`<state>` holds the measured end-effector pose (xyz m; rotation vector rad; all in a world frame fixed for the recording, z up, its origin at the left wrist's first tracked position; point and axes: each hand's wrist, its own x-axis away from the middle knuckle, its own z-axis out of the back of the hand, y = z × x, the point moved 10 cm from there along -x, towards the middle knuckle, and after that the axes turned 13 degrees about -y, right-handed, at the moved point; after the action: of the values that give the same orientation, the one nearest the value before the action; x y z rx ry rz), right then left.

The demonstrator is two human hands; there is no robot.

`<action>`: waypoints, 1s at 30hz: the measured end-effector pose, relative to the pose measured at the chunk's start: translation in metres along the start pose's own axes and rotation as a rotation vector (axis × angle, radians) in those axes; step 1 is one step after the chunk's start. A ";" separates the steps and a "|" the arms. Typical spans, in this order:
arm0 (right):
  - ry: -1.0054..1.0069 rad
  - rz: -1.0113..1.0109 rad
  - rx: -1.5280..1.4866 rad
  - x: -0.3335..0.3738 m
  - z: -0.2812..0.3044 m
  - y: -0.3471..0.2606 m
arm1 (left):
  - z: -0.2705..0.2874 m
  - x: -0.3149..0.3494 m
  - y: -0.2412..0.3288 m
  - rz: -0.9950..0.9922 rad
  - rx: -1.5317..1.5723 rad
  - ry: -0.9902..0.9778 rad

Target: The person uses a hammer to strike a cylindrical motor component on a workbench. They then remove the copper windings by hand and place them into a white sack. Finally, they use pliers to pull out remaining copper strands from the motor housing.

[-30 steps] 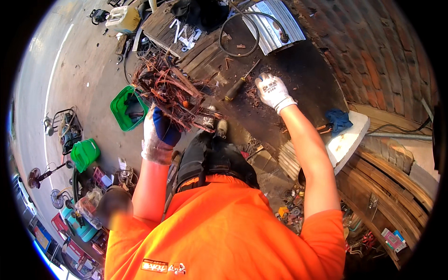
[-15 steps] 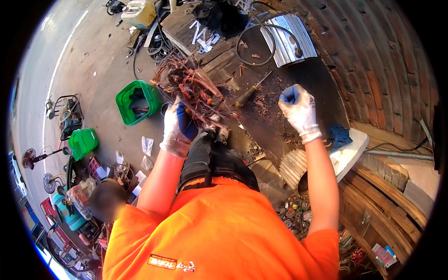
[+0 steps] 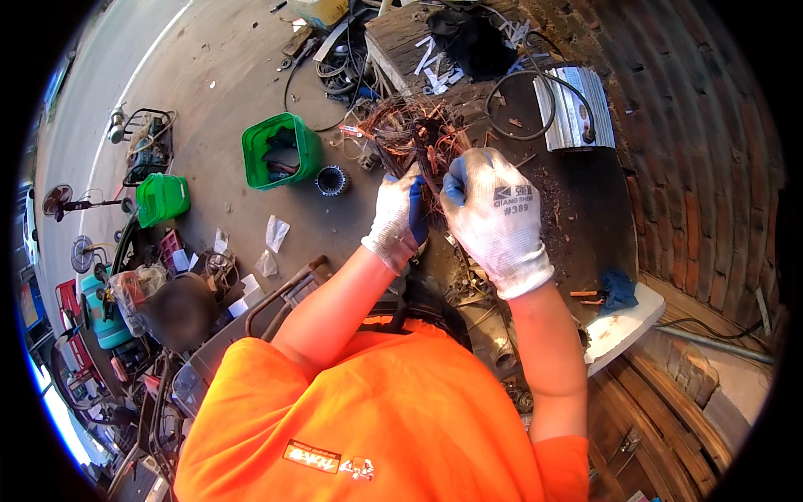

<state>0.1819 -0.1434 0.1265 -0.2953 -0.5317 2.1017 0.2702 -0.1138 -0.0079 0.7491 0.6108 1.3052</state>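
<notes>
A tangled bundle of copper wire (image 3: 418, 125), reddish-brown with frayed strands, is held up in front of me. My left hand (image 3: 396, 216), in a white glove with blue on the palm side, is closed round its lower end. My right hand (image 3: 500, 219), gloved alike, presses close against the bundle's right side. Its fingers are curled in on strands there, though the fingertips are partly hidden. Behind the right hand, a thin metal shaft (image 3: 527, 159) shows on the dark work table (image 3: 590, 197).
A green bin (image 3: 311, 151) with dark pieces stands left, beside a slotted metal ring (image 3: 332, 180). Another green container (image 3: 163, 199) is farther left. A ribbed silver housing (image 3: 575, 109) with a black cable lies at the back right. A brick wall (image 3: 686, 167) bounds the right side.
The copper wire bundle has come rightward in my left hand. My right hand has moved left from over the table to the bundle and now covers much of the screwdriver.
</notes>
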 end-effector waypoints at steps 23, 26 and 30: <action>0.369 -0.176 -0.762 0.098 -0.003 0.036 | -0.015 0.121 -0.107 0.388 1.998 0.409; 0.202 -0.179 -0.779 0.100 -0.058 0.025 | 0.006 0.157 -0.135 0.342 2.061 0.533; -0.004 -0.222 -0.857 0.105 -0.145 0.020 | 0.031 0.193 -0.170 0.285 2.096 0.574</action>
<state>0.1680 -0.0284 -0.0114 -0.6746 -1.3876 1.5602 0.4318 0.0552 -0.1184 2.1309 2.4947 0.6454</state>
